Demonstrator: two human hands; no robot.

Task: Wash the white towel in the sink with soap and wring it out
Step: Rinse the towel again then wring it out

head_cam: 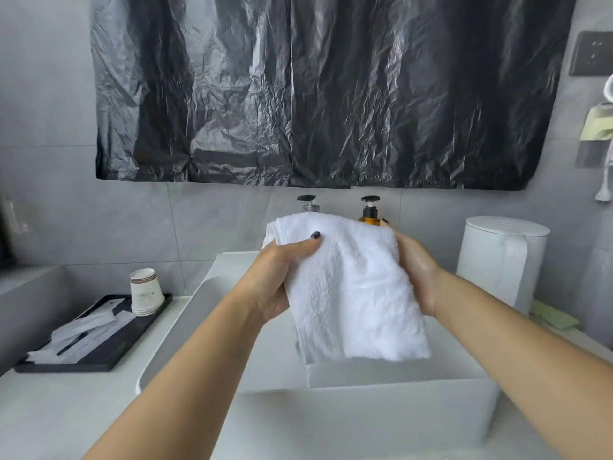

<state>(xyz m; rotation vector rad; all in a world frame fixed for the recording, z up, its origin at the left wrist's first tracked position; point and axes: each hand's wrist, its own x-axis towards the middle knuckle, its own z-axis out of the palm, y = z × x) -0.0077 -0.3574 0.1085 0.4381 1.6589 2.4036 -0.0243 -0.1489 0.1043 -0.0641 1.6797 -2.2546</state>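
A folded white towel [348,287] hangs in the air above the white rectangular sink [365,413]. My left hand [282,277] grips its left edge, thumb laid across the front. My right hand [416,270] holds the right edge, fingers hidden behind the cloth. The towel's lower end dangles free over the basin. Behind the towel stand two pump bottles, an amber soap bottle [370,214] and a clear pump bottle [309,204], both partly hidden by the towel. The faucet is not visible.
A black tray [109,353] with wrapped toiletries and stacked paper cups [146,292] lies on the counter at left. A white kettle [502,260] stands at right, a green cloth [554,315] beside it. Black plastic sheet [315,91] covers the wall above.
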